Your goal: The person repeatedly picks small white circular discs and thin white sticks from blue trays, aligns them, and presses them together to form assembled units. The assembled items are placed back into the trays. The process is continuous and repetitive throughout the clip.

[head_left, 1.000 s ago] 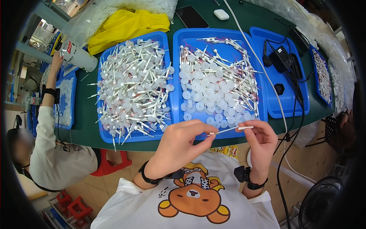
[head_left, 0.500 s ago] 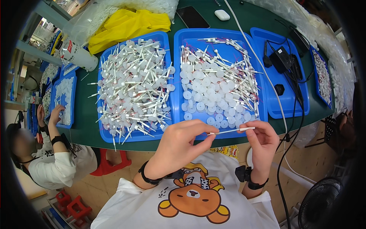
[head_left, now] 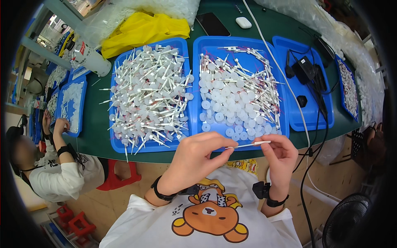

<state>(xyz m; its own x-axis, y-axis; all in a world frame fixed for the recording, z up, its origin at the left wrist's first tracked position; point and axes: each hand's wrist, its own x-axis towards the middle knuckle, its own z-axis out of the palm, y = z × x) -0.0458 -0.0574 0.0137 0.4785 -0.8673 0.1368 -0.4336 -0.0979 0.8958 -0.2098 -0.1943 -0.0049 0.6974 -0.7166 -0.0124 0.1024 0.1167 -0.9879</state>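
A thin white stick-like part (head_left: 249, 144) spans the gap between my two hands, in front of the trays. My left hand (head_left: 200, 151) pinches its left end between thumb and index finger. The thicker white end is gripped by my right hand (head_left: 280, 151), thumb and fingers closed. Just beyond is a blue tray (head_left: 197, 118) with loose translucent white discs (head_left: 227, 97) and slim white sticks (head_left: 262, 82) with thin red wires. To its left, another blue tray (head_left: 118, 144) is heaped with white sticks fitted with discs (head_left: 151, 93).
At the right, a blue tray (head_left: 295, 118) holds a black power adapter (head_left: 305, 68) and cables. A white cable (head_left: 275, 62) crosses the table. Behind lie a yellow bag (head_left: 144, 33), a phone (head_left: 213, 25) and a white case (head_left: 243, 22). A co-worker (head_left: 62, 169) sits at left.
My right hand has shifted slightly left, nearer to my left hand, and the white part's thick end now tilts less. The view has moved a little.
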